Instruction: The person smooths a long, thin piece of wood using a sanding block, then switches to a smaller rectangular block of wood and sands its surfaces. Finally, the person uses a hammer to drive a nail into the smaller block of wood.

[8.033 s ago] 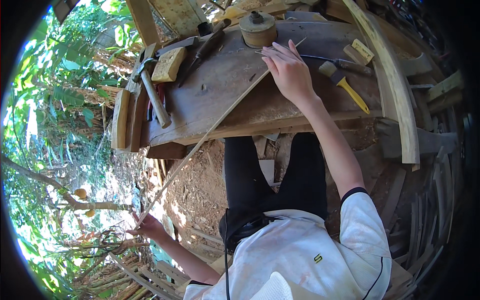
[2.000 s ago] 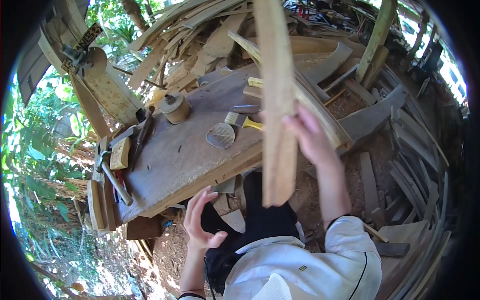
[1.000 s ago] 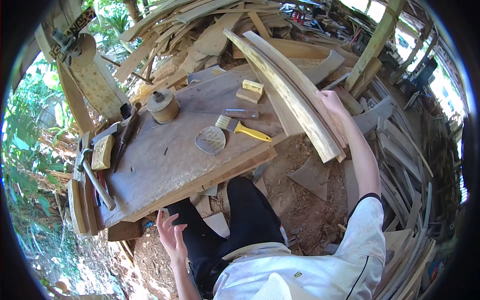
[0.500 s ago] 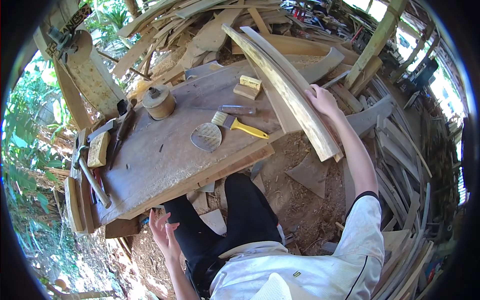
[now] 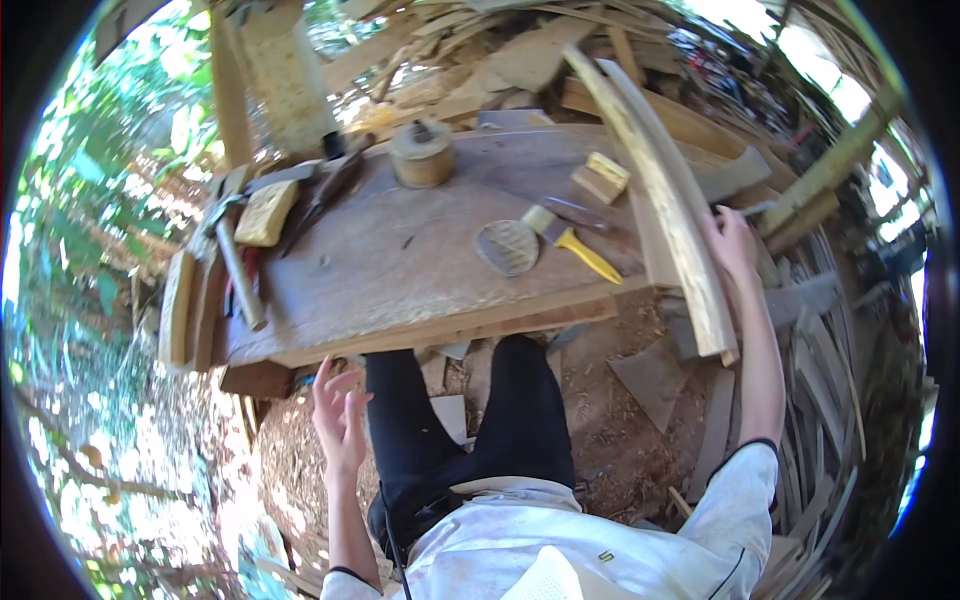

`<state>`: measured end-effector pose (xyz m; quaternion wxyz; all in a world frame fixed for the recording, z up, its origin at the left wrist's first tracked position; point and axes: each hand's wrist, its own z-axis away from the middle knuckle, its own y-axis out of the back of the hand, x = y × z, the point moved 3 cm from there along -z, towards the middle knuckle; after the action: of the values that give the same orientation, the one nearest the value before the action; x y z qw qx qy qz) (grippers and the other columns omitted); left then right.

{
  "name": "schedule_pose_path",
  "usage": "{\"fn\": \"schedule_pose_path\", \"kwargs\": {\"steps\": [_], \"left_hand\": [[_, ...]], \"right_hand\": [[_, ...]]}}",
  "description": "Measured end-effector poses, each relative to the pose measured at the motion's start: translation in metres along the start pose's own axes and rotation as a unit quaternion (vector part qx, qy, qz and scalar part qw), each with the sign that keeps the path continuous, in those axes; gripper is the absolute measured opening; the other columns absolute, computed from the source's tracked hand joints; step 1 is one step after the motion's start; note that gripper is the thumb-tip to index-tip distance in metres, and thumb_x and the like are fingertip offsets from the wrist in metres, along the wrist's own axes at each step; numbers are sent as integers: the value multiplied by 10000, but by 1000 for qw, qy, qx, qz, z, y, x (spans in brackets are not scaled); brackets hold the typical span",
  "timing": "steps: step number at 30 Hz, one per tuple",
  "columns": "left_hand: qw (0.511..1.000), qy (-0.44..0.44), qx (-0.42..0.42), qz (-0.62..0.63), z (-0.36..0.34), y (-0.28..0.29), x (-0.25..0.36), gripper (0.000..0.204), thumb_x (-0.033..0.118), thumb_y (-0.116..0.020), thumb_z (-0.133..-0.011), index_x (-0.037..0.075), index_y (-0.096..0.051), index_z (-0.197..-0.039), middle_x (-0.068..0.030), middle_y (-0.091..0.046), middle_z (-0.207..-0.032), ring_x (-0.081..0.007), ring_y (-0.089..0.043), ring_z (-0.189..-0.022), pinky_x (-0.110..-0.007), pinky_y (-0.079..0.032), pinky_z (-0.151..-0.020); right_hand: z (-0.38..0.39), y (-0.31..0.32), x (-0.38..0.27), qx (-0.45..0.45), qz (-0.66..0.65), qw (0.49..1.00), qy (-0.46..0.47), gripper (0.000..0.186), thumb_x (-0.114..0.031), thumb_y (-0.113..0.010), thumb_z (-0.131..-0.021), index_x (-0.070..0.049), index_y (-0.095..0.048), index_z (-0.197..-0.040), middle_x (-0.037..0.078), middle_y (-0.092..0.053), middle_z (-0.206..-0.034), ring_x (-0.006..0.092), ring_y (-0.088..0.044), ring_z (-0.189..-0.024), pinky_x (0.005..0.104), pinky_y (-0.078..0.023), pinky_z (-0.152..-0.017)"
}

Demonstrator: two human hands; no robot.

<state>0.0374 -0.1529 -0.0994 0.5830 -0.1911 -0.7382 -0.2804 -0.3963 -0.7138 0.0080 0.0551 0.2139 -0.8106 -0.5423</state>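
A long, curved wooden plank (image 5: pixel 672 205) with a pale, rough edge lies across the right end of the workbench, its near end jutting past the front edge. My right hand (image 5: pixel 733 242) is closed on the plank's right side; some fingertips are hidden against the wood. My left hand (image 5: pixel 340 408) hangs open and free of anything, fingers spread, just in front of the bench's near edge. Near the plank, a brush with a yellow handle (image 5: pixel 590 257) lies beside a round mesh disc (image 5: pixel 507 248) and a small wooden block (image 5: pixel 602 177).
On the workbench (image 5: pixel 370 290) a round, lidded pot (image 5: pixel 421 155) stands towards the back. A hammer (image 5: pixel 240 275) and another wooden block (image 5: pixel 267 213) are at the left end. Scrap boards (image 5: pixel 520 65) are heaped behind, and timber offcuts (image 5: pixel 815 370) lie at the right.
The view has swung left, so the bench and plank appear further right. My right hand stays at the plank's side; my left hand remains open by the bench's front edge.
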Motion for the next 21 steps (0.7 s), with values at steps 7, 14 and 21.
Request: {"fn": "schedule_pose_path", "kwargs": {"steps": [7, 14, 21], "left_hand": [[992, -67, 47, -98, -20, 38, 19, 510, 157, -619, -1078, -26, -482, -1534, -186, -739, -1261, -185, -767, -928, -333, -628, -813], [951, -115, 130, -255, -78, 94, 41, 439, 260, -707, -1038, -27, -648, -1364, -177, -785, -1188, -242, -785, -944, -361, -618, -824], [888, -110, 108, -433, -197, 80, 64, 654, 441, -778, -942, -7, -622, -1392, -242, -723, -1245, -374, -695, -1183, -472, -542, -1021]], "right_hand": [[40, 69, -66, 167, -118, 965, 165, 205, -105, -662, -1046, 27, -722, -1191, 166, -733, -1124, 337, -706, -1025, 413, -556, -903], [154, 77, -180, 173, -237, 914, 280, 139, 24, -613, -1002, 9, -727, -1079, 144, -741, -1027, 337, -719, -967, 427, -565, -856], [252, -20, -239, 17, -454, 885, 99, 115, -51, -621, -1026, 8, -719, -1016, 140, -769, -956, 290, -757, -910, 397, -576, -852]]}}
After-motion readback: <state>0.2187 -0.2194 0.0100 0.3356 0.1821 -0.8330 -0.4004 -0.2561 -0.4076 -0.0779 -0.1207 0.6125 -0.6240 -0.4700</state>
